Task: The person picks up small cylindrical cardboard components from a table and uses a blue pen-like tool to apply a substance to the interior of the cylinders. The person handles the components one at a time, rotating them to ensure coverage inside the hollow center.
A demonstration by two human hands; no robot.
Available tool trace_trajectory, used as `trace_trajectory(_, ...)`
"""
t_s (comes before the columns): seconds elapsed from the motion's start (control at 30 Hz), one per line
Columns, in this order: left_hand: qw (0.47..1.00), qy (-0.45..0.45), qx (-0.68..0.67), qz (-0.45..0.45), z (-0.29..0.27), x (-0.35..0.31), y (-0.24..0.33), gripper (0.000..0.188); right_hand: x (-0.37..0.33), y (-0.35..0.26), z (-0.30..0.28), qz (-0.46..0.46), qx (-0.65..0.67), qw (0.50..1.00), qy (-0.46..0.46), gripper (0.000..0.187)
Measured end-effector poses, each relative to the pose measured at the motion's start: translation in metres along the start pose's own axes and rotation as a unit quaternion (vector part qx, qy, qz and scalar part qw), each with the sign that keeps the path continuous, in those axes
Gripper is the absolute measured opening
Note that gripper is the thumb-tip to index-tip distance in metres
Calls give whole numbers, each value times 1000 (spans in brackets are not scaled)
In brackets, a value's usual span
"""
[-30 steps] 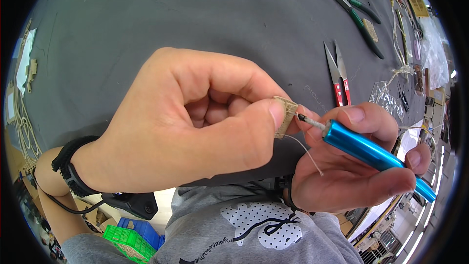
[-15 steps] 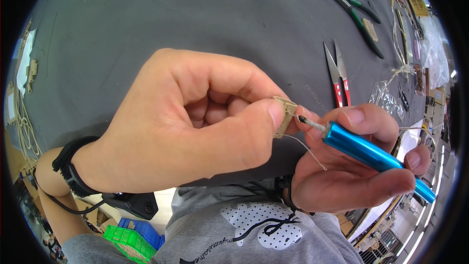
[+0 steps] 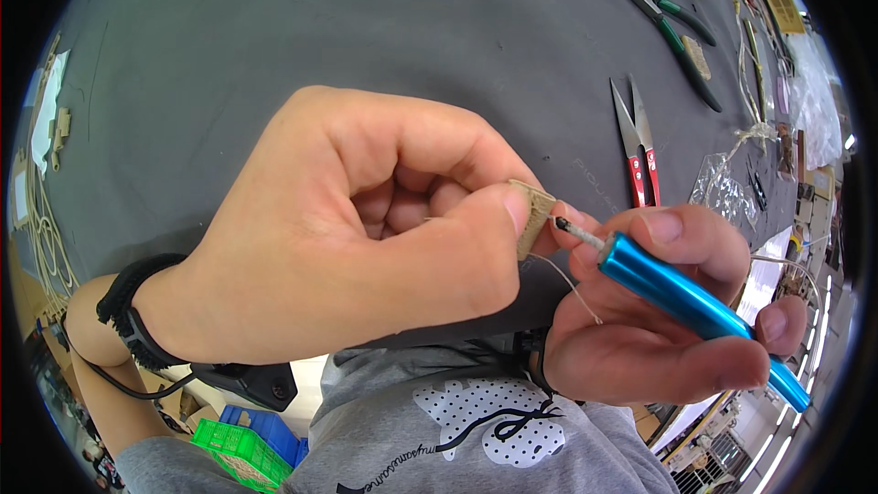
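Midway: left hand [image 3: 347, 238] pinching tan tag [image 3: 531, 218], right hand [image 3: 658, 329] closed around blue tool [image 3: 681, 297], tip just touching, thread [image 3: 572, 285] dangling loose.

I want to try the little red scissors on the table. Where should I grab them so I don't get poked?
Grab the red snips by their red handle end, the end nearer the person. The pointed metal blades aim away, toward the far side of the grey table, so come in from the near side. They lie flat with bare table on their left, which looks like the easier side to reach from.
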State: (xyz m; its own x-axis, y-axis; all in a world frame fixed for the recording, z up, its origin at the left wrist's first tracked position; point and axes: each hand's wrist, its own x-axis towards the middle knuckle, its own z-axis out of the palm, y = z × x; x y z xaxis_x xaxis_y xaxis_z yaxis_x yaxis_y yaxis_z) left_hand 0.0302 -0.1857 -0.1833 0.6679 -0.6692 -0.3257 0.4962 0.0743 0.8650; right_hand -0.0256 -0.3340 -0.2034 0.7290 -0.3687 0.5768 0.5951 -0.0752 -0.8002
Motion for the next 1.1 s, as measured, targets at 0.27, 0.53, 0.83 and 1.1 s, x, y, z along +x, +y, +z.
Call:
trace_trajectory(0.27, 1000, 7, -4, 5, 2, 0, 1, 23, 1, 0, -2, -13, -10, 999, -39, 31)
trace_trajectory(0.53, 1000, -2, 4, 6, -1, 1, -1, 23, 0, 1, 0, -7, 1, 1000, -28, 31)
trace_trajectory(0.83, 1000, 2, 3, 9, 0, 0, -1, 23, -1, -2, 2, 14, 26, 999, 15, 30)
trace_trajectory(1.1, 1000, 16, 2, -1, 2, 0, 0, 23, -1, -4, 4, 24, 71, 996, 43, 30)
